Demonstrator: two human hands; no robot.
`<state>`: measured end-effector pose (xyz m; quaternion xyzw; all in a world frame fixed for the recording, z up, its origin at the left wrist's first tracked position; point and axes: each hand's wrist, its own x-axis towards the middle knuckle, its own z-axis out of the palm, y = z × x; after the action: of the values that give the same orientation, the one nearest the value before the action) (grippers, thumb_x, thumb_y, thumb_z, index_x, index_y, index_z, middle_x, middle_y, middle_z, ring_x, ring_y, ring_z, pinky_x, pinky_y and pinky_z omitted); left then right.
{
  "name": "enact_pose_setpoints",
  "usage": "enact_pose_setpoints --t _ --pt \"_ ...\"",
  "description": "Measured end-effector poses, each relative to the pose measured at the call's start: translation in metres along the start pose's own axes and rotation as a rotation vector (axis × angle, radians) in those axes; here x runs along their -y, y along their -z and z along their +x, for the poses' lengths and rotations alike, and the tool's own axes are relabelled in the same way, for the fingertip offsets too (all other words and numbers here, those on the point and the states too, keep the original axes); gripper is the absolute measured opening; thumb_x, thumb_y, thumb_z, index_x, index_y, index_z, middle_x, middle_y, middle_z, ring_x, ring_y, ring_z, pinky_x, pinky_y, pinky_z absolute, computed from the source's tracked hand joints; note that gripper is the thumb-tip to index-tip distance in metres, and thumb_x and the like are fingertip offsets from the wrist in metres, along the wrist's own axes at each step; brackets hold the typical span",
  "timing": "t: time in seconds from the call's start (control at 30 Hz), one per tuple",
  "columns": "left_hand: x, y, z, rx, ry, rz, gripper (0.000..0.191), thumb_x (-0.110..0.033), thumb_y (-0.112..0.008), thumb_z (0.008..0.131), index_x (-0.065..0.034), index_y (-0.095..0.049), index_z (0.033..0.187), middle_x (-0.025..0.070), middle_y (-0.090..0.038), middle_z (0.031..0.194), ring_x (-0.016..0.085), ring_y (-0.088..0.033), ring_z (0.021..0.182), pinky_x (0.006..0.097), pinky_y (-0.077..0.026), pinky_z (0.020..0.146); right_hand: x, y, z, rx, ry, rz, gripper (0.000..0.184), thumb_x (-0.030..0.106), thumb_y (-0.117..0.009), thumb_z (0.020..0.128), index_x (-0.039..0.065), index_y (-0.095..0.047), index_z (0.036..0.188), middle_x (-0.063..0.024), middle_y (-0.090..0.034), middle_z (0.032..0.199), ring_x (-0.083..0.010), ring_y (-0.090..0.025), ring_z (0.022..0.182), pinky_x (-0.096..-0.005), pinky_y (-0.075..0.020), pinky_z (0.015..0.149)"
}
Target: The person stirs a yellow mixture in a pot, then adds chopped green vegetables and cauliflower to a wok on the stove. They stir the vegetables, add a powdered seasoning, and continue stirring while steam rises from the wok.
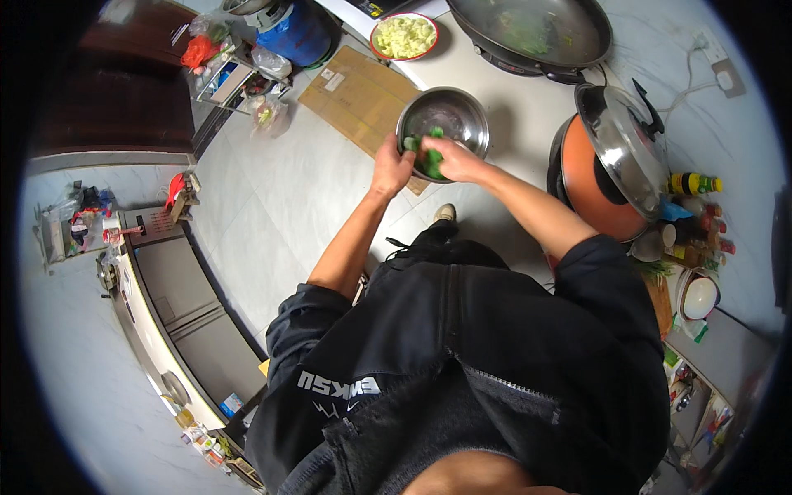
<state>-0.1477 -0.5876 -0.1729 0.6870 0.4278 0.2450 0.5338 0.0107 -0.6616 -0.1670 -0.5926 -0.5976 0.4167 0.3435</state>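
Note:
A stainless steel bowl is held out over the edge of a white counter. My left hand grips its left rim, the thumb lying over the edge. Inside, my right hand has its fingers bent down into chopped green leaves; blur hides whether they close on any. Beyond the bowl, a red-rimmed dish holds pale yellow-green chopped pieces. A wide dark frying pan with green bits in it rests at the counter's far side.
An orange pot with a tilted glass-and-steel lid stands on the right, bottles behind it. A cardboard sheet lies on the tiled floor near a blue gas cylinder. A wooden cutting board is at lower right.

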Motion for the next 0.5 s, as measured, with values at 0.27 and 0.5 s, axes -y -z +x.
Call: enact_pose_setpoints --t 0.27,0.5 --pt "0.028 0.063 0.002 -0.282 -0.090 0.499 0.017 -0.002 -0.053 0.075 0.0026 -0.050 0.091 0.0239 -0.053 0.086 0.041 -0.052 0.083 0.0480 -0.043 0.073 -0.045 0.064 -0.008 0.541 -0.303 -0.509 0.013 0.008 -0.057 0.072 0.014 -0.066 0.081 -0.0130 -0.065 0.089 -0.0316 -0.062 0.083 -0.0417 -0.0482 0.070" --pt "0.055 0.078 -0.019 -0.253 0.126 0.202 0.015 -0.004 -0.053 0.080 0.0043 -0.049 0.092 0.0124 -0.055 0.079 0.018 -0.052 0.071 0.0323 -0.045 0.067 -0.160 0.112 0.054 -0.108 -0.250 -0.522 0.032 -0.004 -0.051 0.076 0.019 -0.062 0.096 -0.0112 -0.060 0.105 -0.0320 -0.055 0.102 -0.0414 -0.0440 0.087"
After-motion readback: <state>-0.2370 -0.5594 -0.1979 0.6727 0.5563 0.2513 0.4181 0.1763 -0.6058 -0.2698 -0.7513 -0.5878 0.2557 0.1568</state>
